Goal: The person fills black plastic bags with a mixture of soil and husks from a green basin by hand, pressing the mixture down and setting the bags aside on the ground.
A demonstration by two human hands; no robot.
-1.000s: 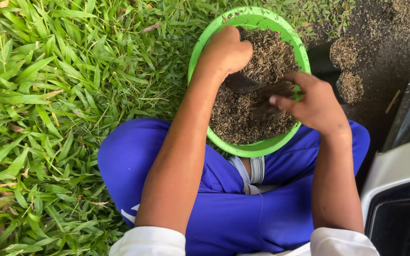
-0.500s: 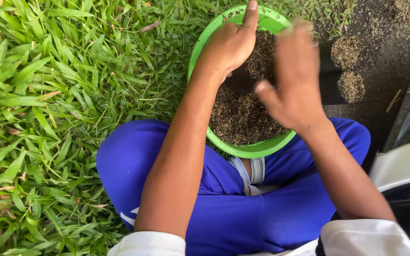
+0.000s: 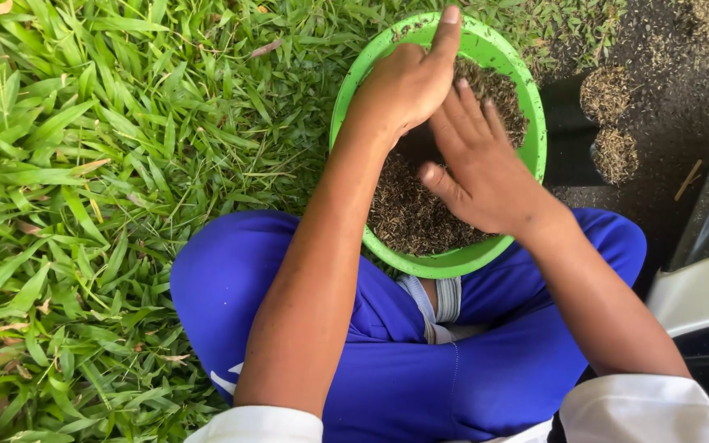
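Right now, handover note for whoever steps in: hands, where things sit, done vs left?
Left hand: over the green bowl, index finger stretched to its far rim, other fingers curled; grip hidden.
Right hand: open, palm down on the dark husk-like mix.
Bowl sits at the crossed legs, on grass. Two small filled black pots beside it.
Done: two pots filled.
Left: bowl holds plenty of mix.

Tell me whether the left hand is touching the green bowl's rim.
Cannot tell. In the head view the left hand overlaps the green bowl, its raised forefinger crossing the rim line, but contact isn't plain.
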